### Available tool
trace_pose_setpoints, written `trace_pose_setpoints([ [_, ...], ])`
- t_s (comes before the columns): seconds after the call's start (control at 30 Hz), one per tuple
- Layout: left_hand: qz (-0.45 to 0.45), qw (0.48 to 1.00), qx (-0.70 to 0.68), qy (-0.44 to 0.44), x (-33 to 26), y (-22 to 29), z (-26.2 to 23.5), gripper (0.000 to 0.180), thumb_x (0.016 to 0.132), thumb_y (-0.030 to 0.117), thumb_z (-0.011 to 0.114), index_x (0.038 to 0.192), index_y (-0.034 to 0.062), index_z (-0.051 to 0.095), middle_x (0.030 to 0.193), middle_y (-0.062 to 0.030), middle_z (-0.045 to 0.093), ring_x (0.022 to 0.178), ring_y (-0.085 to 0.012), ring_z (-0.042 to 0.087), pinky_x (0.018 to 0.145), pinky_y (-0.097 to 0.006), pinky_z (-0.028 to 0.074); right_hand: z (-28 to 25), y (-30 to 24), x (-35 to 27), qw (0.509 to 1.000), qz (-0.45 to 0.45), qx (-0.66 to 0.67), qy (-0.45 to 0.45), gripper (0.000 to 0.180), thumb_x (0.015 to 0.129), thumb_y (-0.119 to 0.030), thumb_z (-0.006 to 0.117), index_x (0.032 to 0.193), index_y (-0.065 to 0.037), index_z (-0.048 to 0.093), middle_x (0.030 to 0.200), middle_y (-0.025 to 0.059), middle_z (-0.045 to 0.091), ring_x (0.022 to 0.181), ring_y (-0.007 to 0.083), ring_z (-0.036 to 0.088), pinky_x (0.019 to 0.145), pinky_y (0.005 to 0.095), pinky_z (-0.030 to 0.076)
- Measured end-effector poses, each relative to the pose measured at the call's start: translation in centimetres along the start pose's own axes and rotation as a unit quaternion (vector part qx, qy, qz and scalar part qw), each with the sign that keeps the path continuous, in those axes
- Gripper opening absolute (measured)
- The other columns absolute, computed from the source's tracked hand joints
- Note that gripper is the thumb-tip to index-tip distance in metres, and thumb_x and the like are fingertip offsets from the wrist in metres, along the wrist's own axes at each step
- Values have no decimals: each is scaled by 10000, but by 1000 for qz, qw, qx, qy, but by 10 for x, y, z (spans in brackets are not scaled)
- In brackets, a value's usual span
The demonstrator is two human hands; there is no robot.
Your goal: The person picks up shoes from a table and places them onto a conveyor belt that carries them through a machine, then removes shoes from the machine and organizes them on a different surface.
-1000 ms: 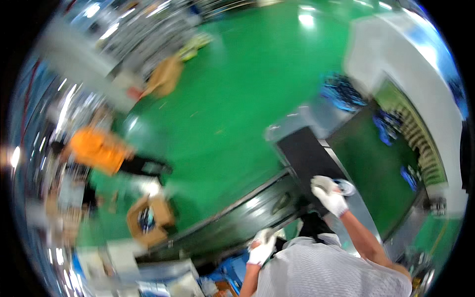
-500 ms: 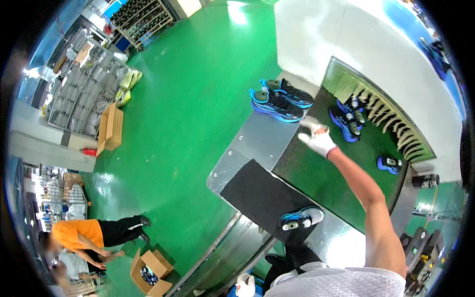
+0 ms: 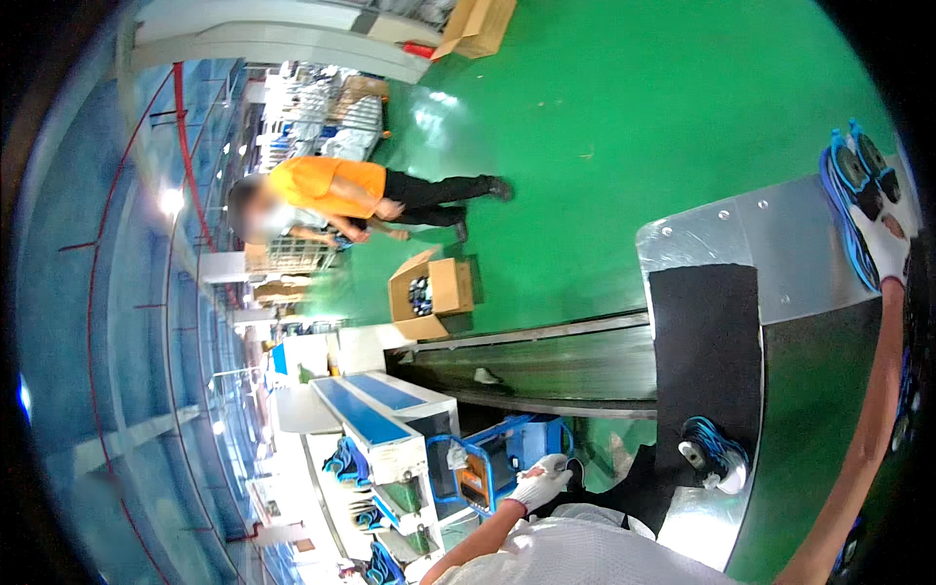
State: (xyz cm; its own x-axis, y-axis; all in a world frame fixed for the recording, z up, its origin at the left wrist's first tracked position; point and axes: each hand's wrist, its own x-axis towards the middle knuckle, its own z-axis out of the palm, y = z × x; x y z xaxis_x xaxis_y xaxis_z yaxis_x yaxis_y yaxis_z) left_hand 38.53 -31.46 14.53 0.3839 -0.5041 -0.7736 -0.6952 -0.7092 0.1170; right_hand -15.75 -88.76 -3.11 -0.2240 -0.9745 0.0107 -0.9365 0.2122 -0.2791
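The right hand [image 3: 885,249] has reached the blue shoes [image 3: 850,210] it approached before.

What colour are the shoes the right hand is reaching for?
Blue with black soles. The shoes lie by the gloved right hand, seen in the head view.

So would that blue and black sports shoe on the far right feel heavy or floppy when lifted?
Probably light: the white-gloved right hand touches the blue and black sports shoe alone. Its thick moulded sole looks fairly stiff, so it likely keeps shape. The lugged tread suggests grip, not sliding, on the shiny metal table.
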Motion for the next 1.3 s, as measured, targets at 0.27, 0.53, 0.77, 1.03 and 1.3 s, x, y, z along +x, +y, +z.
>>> trace_pose_setpoints([
  [0.27,65,995,-70,35,4,3,23,406,937,264,720,1239,13,617,1075,-149,684,982,-254,685,838,-362,540,-14,-38,5,979,66,-98,-168,836,867,-746,617,1434,-132,600,1374,100,661,1281,259,612,1094,380,454],
  [0.53,65,994,-75,42,12,-2,31,399,943,225,730,1263,12,623,1106,-151,685,964,-237,693,850,-357,557,26,-7,15,997,8,-44,-67,853,863,-766,608,1437,-136,596,1368,106,662,1266,248,621,1073,378,473],
  [0.77,80,980,-150,101,4,-23,42,358,907,206,747,1193,23,634,1085,-157,670,949,-267,683,832,-374,549,73,61,-1,993,-86,70,37,858,864,-771,606,1448,-143,584,1381,95,652,1268,243,612,1077,395,464],
  [1.03,115,977,-134,116,9,-28,35,406,938,238,709,1257,7,610,1238,-211,634,1128,-321,665,916,-397,548,4,6,-153,993,62,100,11,1059,820,-611,779,1584,-34,325,1566,166,456,1393,297,482,1126,424,402],
  [1.3,307,906,-166,240,23,80,-81,441,939,134,714,1329,-10,566,1235,-185,640,1129,-288,672,981,-389,550,-83,-28,-331,898,50,400,-177,1286,647,-333,911,1637,-30,149,1509,189,472,1315,273,537,1116,419,434],
])
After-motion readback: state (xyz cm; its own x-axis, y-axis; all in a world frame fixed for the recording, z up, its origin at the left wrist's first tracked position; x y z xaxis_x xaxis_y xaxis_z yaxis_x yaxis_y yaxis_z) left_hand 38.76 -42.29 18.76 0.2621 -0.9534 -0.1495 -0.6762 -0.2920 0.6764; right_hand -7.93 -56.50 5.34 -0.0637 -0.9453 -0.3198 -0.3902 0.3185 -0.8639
